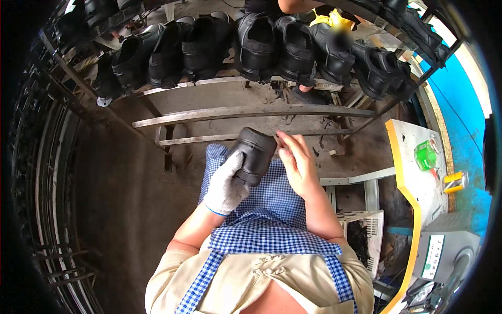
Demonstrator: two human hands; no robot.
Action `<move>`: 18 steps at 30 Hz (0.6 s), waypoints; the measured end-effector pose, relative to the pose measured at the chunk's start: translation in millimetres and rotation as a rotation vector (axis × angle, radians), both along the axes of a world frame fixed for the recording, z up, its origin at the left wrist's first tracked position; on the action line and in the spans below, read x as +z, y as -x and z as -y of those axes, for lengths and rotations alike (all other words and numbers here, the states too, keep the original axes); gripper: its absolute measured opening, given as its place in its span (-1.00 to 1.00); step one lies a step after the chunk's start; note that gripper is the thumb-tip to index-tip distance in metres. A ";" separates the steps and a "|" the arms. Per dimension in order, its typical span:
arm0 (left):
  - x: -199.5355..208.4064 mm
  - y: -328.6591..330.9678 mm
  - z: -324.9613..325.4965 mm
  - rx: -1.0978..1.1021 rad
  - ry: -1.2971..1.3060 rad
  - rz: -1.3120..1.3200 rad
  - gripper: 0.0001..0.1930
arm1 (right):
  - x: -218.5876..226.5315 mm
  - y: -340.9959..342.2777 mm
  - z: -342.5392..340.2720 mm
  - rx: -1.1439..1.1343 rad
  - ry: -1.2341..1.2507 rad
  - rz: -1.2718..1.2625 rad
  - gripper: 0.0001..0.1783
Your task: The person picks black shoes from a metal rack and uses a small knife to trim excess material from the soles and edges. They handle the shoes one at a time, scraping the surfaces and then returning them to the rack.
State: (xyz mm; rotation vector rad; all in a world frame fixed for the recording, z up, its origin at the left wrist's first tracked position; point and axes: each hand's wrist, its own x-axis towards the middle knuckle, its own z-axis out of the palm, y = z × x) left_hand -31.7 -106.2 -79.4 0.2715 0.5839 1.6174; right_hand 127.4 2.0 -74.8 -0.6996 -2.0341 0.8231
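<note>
A black shoe (256, 154) is held up in front of my body, above the blue checked apron. My left hand (228, 184), in a white knitted glove, is closed around the shoe's lower left side, with the thumb lying across it. On the shoe's right side is my bare right hand (299, 165), its fingers stretched upward and apart near the upper edge. I cannot tell whether its fingertips touch the shoe; no tool shows clearly in that hand.
Several black shoes (256, 44) stand along a metal rack ahead, whose lower rails (251, 112) cross in front of me. To my right is a yellow-edged worktable (410, 183) with a green container (426, 155) and a grey machine (452, 238). A white crate (372, 235) sits below it.
</note>
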 end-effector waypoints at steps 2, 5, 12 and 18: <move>0.2 -2.7 0.0 0.111 -0.022 -0.158 -0.50 | -6.8 -2.9 2.2 0.007 -0.104 -0.001 -0.63; -8.7 -1.7 -6.0 0.282 -0.102 -0.370 -0.59 | -0.5 -4.3 17.6 0.049 -0.142 0.017 -0.56; -2.7 -10.3 -2.7 0.426 0.077 -0.552 -0.75 | 3.9 2.9 38.7 0.050 -0.223 0.110 -0.52; -9.8 -15.9 -3.4 0.539 0.153 -0.473 -0.78 | 4.2 11.5 42.3 0.049 -0.234 0.117 -0.45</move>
